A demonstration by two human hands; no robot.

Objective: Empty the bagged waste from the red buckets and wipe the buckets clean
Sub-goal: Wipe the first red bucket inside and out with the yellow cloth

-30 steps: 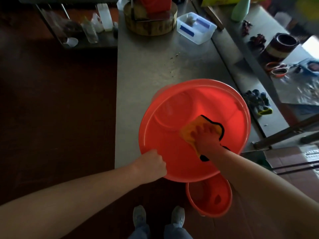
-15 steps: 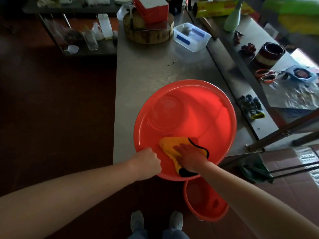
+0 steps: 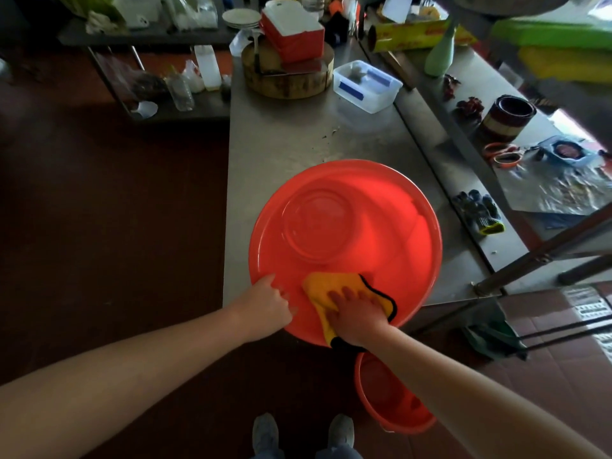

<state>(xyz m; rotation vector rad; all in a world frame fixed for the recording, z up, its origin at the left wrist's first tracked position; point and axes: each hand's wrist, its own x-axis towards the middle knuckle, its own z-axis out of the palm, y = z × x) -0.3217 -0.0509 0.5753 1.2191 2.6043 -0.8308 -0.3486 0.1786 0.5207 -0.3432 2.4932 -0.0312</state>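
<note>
The right hand (image 3: 356, 314) lies over the yellow cloth (image 3: 319, 286) and covers its near half, so only the far part and a black-edged corner show. The left hand (image 3: 266, 306) hides the stretch of rim it grips on the large red bucket (image 3: 381, 233). How far its fingers (image 3: 286, 298) reach inside cannot be told. The bucket covers much of the near edge of the tabletop (image 3: 291, 137). The small red bucket (image 3: 387, 399) on the floor is partly hidden, its far rim by the large bucket and its right side by the right forearm. Both forearms and the shoes (image 3: 265, 432) run off the picture's edges. The contents of the clear box (image 3: 366, 84) are too small to tell. The green and yellow shapes (image 3: 549, 44) at top right are blurred.
</note>
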